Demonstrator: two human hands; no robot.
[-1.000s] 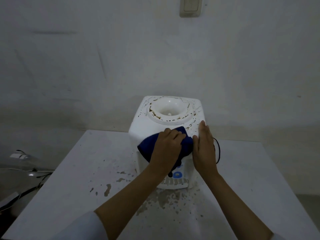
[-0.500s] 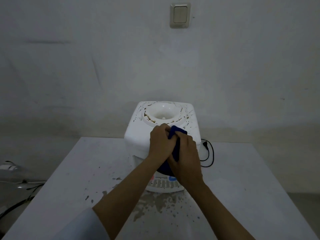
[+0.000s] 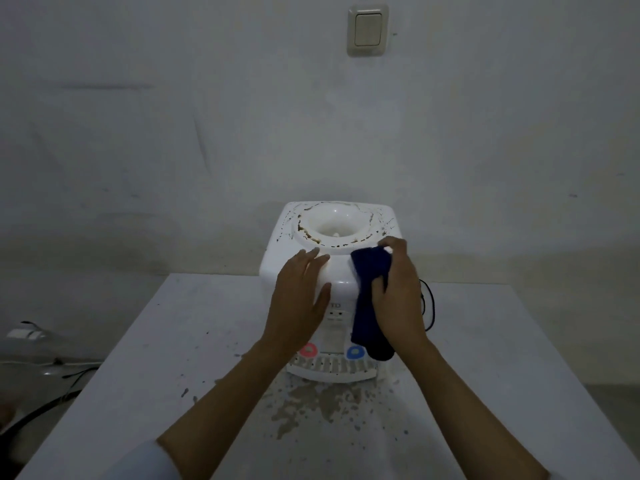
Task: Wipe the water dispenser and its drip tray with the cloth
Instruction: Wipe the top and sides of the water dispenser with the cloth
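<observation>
Blue cloth [image 3: 371, 292] is bunched in my right hand [image 3: 398, 296], whose fingers are closed around its upper part; the rest hangs long and near-vertical down the right front of the water dispenser [image 3: 337, 268], its lower end dangling just beside the blue tap [image 3: 354, 352]. My left hand [image 3: 298, 299] lies flat on the dispenser's front left shoulder, fingers spread and holding nothing, bracing the unit, I judge.

What the coming move turns on: the dirtiest part, the brown-crusted ring around the bottle well [image 3: 336, 225], lies just up and left of my right fingertips, so the right hand is the nearer one and already has the cloth. A short reach up and inward should bring the cloth onto that rim.

As for containers, the bottle well sits open with no bottle in it; I see only a small nub at its centre. The drip tray [image 3: 332, 368] lies at the foot of the dispenser, below the red tap [image 3: 308, 350] and the blue one, slotted, and I cannot tell whether it holds any water. Brownish splatter marks the tabletop [image 3: 194, 327] just in front of it.
</observation>
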